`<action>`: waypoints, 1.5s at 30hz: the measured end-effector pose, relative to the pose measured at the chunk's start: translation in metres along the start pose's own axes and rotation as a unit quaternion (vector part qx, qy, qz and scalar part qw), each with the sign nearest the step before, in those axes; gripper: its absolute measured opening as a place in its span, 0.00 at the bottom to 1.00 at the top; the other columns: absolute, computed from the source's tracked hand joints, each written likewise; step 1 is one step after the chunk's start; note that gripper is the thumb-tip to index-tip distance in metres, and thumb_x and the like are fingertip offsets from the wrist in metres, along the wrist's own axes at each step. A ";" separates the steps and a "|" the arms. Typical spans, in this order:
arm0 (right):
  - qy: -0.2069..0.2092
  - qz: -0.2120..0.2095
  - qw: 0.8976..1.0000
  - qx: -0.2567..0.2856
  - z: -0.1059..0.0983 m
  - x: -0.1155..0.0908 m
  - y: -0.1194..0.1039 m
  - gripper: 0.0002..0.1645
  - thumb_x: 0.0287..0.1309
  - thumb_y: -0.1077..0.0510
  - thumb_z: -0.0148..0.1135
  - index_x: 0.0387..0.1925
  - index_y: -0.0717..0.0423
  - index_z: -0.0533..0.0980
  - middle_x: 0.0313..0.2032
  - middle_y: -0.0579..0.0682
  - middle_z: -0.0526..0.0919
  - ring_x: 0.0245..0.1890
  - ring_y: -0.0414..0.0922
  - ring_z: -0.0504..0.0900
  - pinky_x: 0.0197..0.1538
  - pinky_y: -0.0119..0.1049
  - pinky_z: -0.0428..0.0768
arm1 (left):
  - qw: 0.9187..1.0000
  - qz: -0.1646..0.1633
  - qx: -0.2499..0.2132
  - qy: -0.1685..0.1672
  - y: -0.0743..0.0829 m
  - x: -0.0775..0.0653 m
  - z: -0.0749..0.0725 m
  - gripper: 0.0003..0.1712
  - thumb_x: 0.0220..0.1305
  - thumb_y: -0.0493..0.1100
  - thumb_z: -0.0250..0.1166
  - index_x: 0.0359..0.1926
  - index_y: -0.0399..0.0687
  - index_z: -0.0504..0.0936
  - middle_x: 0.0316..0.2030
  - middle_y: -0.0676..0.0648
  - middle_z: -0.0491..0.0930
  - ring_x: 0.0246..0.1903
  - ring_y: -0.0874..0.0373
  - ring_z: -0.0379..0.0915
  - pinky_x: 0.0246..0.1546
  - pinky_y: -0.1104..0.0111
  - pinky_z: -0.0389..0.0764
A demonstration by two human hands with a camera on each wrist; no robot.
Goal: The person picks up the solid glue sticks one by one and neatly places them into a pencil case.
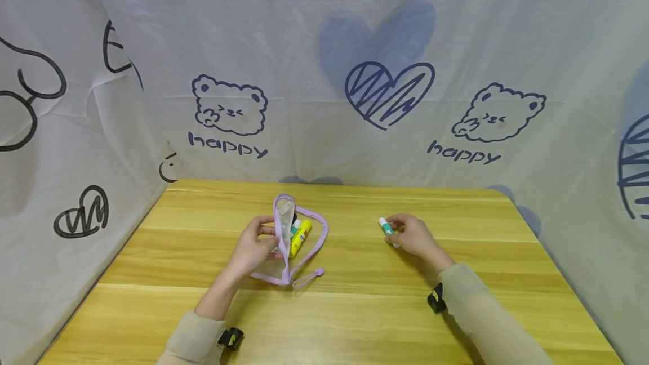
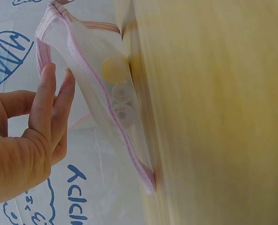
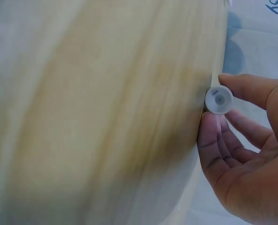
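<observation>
A mesh zip pouch with lilac trim (image 1: 282, 281) lies on the table, its mouth spread. My left hand (image 1: 256, 245) grips the raised edge of the pouch between thumb and fingers. Inside the pouch are a yellow glue stick (image 1: 300, 239), a white-and-teal stick (image 1: 295, 227) and a black item partly hidden. Through the mesh in the left wrist view show a yellow round end (image 2: 115, 70) and two white round ends (image 2: 122, 93). Farther right, my right hand (image 1: 413, 236) pinches a white-and-teal glue stick (image 1: 386, 226) at the tabletop; its white round end (image 3: 219, 99) faces the right wrist camera.
The wood-grain table (image 1: 355, 314) spreads under both hands. A zipper pull (image 1: 319, 271) trails from the pouch's near right side. Behind and beside the table hangs a white cloth (image 1: 314, 128) printed with hearts and bears.
</observation>
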State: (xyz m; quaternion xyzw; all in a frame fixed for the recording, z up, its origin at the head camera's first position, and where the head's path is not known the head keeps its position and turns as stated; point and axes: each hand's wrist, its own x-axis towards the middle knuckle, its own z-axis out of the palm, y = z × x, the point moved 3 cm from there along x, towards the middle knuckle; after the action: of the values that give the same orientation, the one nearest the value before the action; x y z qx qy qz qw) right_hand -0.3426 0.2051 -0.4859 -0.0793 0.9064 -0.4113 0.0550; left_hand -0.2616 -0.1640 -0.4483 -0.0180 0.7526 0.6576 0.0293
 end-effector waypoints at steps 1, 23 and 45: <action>0.000 0.002 1.000 -0.001 0.000 0.000 0.000 0.27 0.60 0.65 0.71 0.61 0.67 0.77 0.49 0.61 0.83 0.47 0.54 0.83 0.35 0.32 0.88 | 1.000 -0.001 0.000 0.001 0.000 0.000 0.000 0.31 0.69 0.24 0.55 0.72 0.30 0.62 0.54 0.28 0.72 0.38 0.47 0.81 0.44 0.53 0.93; 0.015 0.013 0.999 0.031 0.001 -0.005 -0.008 0.29 0.64 0.64 0.67 0.66 0.66 0.74 0.54 0.63 0.82 0.48 0.55 0.85 0.36 0.35 0.90 | 1.000 0.001 0.009 0.002 -0.002 0.002 0.000 0.31 0.69 0.24 0.55 0.72 0.31 0.62 0.54 0.29 0.72 0.39 0.47 0.82 0.45 0.52 0.93; 0.085 0.002 0.982 0.171 0.022 -0.016 -0.044 0.29 0.66 0.65 0.64 0.67 0.66 0.73 0.56 0.65 0.80 0.39 0.44 0.83 0.38 0.36 0.91 | 1.000 0.003 0.008 0.003 -0.001 0.001 0.001 0.31 0.69 0.24 0.55 0.72 0.31 0.62 0.54 0.29 0.72 0.39 0.48 0.82 0.45 0.52 0.93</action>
State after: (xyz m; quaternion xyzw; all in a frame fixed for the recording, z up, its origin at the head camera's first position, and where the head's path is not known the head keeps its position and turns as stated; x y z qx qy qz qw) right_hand -0.3185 0.1631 -0.4663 -0.0313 0.8242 -0.5654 -0.0086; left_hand -0.2628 -0.1632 -0.4491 -0.0173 0.7582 0.6513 0.0257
